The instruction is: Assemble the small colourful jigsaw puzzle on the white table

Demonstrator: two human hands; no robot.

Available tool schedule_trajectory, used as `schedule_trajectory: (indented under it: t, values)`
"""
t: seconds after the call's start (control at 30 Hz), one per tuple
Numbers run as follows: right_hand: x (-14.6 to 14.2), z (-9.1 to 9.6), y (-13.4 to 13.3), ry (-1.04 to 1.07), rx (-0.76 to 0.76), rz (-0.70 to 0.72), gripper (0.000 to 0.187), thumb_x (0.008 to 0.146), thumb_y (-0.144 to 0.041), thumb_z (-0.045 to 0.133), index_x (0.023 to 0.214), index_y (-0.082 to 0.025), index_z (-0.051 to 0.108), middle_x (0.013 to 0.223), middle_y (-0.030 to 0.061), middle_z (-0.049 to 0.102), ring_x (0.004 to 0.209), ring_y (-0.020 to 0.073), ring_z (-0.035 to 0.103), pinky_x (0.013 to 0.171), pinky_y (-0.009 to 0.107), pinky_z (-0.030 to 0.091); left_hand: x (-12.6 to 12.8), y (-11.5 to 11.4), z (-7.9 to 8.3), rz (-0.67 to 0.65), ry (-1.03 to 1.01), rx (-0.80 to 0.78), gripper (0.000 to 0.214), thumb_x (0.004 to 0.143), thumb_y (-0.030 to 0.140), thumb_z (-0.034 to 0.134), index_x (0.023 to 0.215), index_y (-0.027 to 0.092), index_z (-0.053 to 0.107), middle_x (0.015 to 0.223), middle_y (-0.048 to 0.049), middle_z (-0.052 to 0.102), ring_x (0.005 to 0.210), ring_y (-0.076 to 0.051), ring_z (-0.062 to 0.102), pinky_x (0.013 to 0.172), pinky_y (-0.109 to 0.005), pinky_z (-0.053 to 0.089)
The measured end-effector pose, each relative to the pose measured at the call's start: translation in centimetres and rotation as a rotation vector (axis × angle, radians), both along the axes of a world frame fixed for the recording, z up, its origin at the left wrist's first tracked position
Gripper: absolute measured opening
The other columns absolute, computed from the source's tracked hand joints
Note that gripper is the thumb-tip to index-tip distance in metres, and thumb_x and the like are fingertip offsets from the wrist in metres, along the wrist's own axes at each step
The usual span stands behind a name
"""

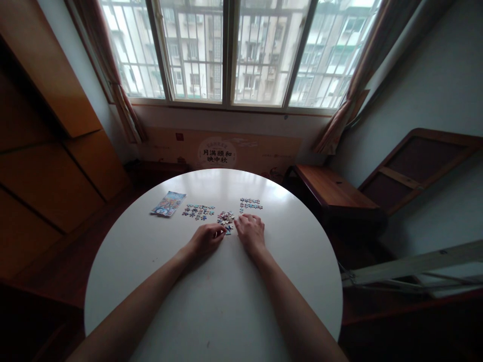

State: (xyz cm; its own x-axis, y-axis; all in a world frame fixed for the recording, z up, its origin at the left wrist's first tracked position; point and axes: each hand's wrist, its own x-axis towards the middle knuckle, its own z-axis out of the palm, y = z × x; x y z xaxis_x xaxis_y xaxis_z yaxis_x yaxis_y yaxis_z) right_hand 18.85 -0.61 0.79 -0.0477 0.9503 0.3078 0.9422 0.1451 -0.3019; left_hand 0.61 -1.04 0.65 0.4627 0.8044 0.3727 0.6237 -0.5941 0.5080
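Observation:
My left hand (207, 239) rests on the white round table, its thumb and forefinger pinched at a small puzzle piece (228, 233) near the middle. My right hand (250, 230) lies palm down just to the right, fingers bent and slightly apart, fingertips by the pile. Between and beyond the hands sits a loose heap of puzzle pieces (225, 217). Rows of puzzle pieces (198, 211) are laid out to the left of the heap. More puzzle pieces (251, 204) stand in short rows behind my right hand. What lies under the right fingers is hidden.
A colourful printed sheet or packet (168, 204) lies at the back left of the round table (151, 281). Beyond its far edge are a printed banner (245, 146) and a barred window. A wooden bench (332, 186) stands at right, orange cabinets (33, 201) at left.

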Motion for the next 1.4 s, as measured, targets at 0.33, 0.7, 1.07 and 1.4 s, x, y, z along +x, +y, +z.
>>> schedule_trajectory:
  t: [0.33,0.7,1.07,1.4]
  values:
    - [0.36,-0.14,0.36,0.075,0.029,-0.189,0.028,0.085,-0.034,0.047,0.105,-0.025,0.063,0.111,0.0096,0.051,0.1,0.026,0.043,0.082,0.037,0.032,0.02,-0.01,0.17,0.003,0.028,0.002,0.018,0.081,0.02,0.051,0.086,0.017,0.068,0.07,-0.0024,0.064,0.061,-0.011,0.055,0.06,-0.019,0.04]
    - [0.77,-0.47,0.47,0.133,0.005,-0.138,0.021,0.084,-0.034,0.05,0.094,-0.027,0.067,0.107,0.0068,0.054,0.1,0.0246,0.043,0.084,0.036,0.031,-0.01,-0.11,0.23,-0.001,0.028,0.015,0.018,0.081,0.02,0.051,0.086,0.016,0.068,0.072,-0.0028,0.064,0.061,-0.011,0.055,0.06,-0.019,0.039]
    - [0.91,-0.8,0.82,0.169,0.035,-0.154,0.018,0.079,-0.036,0.056,0.088,-0.023,0.065,0.102,0.0073,0.054,0.098,0.0246,0.045,0.082,0.035,0.031,0.0,-0.06,0.2,-0.004,0.046,0.015,0.018,0.082,0.02,0.05,0.085,0.016,0.067,0.07,-0.0024,0.064,0.06,-0.011,0.053,0.059,-0.019,0.038]
    - [0.85,-0.83,0.72,0.131,0.055,-0.137,0.019,0.084,-0.034,0.052,0.086,-0.02,0.065,0.099,0.0091,0.057,0.096,0.0245,0.046,0.08,0.035,0.031,-0.04,0.01,0.02,0.003,0.036,0.027,0.018,0.082,0.02,0.051,0.085,0.017,0.067,0.07,-0.0022,0.064,0.061,-0.011,0.054,0.06,-0.019,0.04]
